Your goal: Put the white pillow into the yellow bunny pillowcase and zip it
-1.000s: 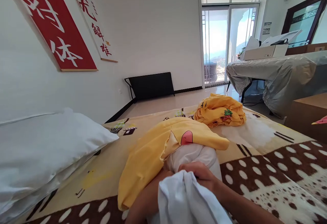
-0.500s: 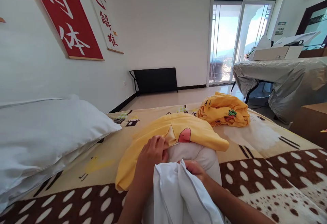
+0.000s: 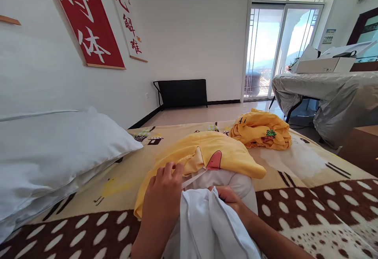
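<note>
A yellow fabric cover (image 3: 233, 152) with a pink patch lies partly over a white padded insert (image 3: 245, 188). My left hand (image 3: 165, 182) is at the cover's open edge, its fingers curled closed around a thin white strap (image 3: 193, 178). The strap stretches from near the pink patch to my fingers. Across the insert, my right hand (image 3: 228, 196) is closed, pressed against the padding. A piece of white cloth (image 3: 203, 219) in the foreground hides its fingertips, and what they grip cannot be made out.
White pillows (image 3: 65, 152) lie at the left on a patterned blanket (image 3: 97, 231). Behind the cover is a crumpled orange cloth (image 3: 260, 129). A plastic-covered table (image 3: 327, 86) with a box (image 3: 319, 65) stands at the right, and a black panel (image 3: 184, 93) leans by the far wall.
My left hand has drawn back left and toward me, and the white strap now shows taut between it and the cover. The cover's opening is wider. My right hand stays nearly in place.
</note>
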The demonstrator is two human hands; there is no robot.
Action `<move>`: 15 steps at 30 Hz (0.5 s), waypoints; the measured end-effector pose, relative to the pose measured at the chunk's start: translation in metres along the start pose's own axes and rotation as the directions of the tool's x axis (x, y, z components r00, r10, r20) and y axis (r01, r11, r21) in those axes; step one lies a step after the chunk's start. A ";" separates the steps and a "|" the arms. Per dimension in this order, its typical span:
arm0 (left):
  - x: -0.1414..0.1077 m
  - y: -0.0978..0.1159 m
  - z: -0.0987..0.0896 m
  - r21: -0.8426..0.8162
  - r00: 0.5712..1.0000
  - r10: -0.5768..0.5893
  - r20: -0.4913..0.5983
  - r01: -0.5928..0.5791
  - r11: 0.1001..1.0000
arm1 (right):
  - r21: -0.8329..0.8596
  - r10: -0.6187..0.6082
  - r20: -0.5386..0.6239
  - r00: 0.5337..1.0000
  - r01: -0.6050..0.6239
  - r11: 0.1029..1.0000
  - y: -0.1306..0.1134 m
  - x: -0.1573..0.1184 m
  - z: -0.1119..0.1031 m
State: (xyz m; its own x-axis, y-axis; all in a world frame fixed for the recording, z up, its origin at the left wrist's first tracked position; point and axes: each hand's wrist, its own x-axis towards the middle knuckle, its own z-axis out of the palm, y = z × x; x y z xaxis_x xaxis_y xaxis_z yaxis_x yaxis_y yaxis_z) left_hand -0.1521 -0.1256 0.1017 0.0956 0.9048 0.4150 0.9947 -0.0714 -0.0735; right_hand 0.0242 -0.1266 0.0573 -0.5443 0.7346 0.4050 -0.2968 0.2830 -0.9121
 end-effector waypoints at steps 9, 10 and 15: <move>0.007 0.008 0.007 -0.129 0.955 -0.298 -0.011 0.294 0.947 | -0.028 0.034 -0.030 0.999 -0.034 0.999 -0.005 0.001 0.003; 0.010 0.006 0.009 -0.181 0.956 -0.292 -0.013 0.285 0.941 | -0.027 0.034 -0.032 0.999 -0.035 0.999 -0.005 0.002 0.003; 0.021 -0.003 0.018 -0.670 0.988 -0.141 0.068 0.150 0.727 | 0.030 0.071 -0.059 0.996 -0.069 0.997 0.007 0.003 -0.004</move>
State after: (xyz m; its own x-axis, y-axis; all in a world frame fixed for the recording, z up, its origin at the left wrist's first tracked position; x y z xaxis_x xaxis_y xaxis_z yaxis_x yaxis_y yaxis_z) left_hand -0.1533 -0.0987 0.0943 -0.0485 0.9322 0.3588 0.7623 -0.1976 0.6163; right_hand 0.0237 -0.1193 0.0517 -0.5165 0.7880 0.3351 -0.2823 0.2127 -0.9354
